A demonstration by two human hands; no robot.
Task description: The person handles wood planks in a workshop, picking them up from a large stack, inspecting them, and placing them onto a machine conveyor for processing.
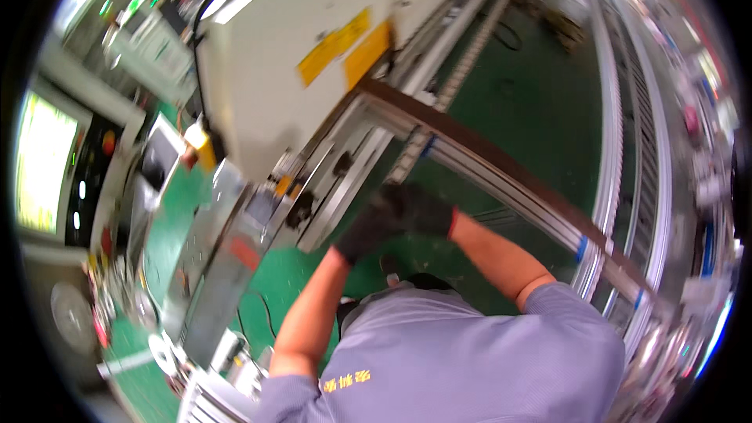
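Note:
My left hand (366,229) and my right hand (428,211) meet in front of my body, both in dark gloves; a red cuff edge shows at each wrist. Their fingers overlap and blur into one dark shape, so what lies between them, if anything, cannot be made out. Just beyond the hands is the near end of a conveyor rail with a roller-like strip (407,155). Whether the gloves touch it is unclear. Left of my left hand runs a metal side rail (345,188) with dark knobs.
A brown-topped aluminium crossbar (501,153) spans from centre to right, meeting long conveyor rails (607,110). A large pale machine panel (274,55) with yellow labels stands ahead. At left are a grey metal box (215,274), a lit screen (48,164) and green floor (176,227).

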